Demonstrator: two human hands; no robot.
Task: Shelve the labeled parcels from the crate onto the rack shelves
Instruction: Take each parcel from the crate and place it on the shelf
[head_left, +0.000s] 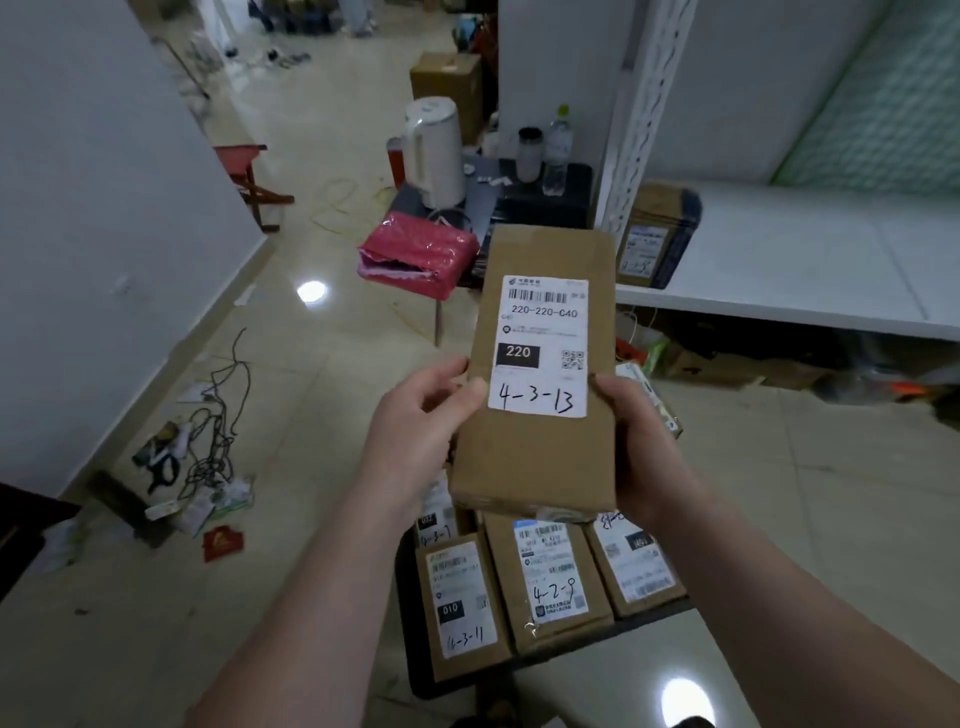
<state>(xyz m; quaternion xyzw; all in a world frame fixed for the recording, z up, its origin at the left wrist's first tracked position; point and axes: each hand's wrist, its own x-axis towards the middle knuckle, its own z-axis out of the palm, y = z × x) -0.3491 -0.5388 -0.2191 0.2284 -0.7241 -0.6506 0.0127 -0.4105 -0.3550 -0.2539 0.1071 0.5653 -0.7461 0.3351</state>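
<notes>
Left hand (415, 421) and right hand (641, 441): fingers clamped on parcel (540, 457) long edges | stiff cardboard, probably light | hold by sides

A makeshift parcel storeroom: white metal rack (810, 270), labelled cartons (550, 582) and clutter on tiled floor (322, 405).

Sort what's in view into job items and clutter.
Job: parcel 4-3-13, held by left hand and right hand; crate parcels; shelved parcel; rack shelf.
Lying about: kettle; water bottle; pink packet; floor cables; red stool.
</notes>
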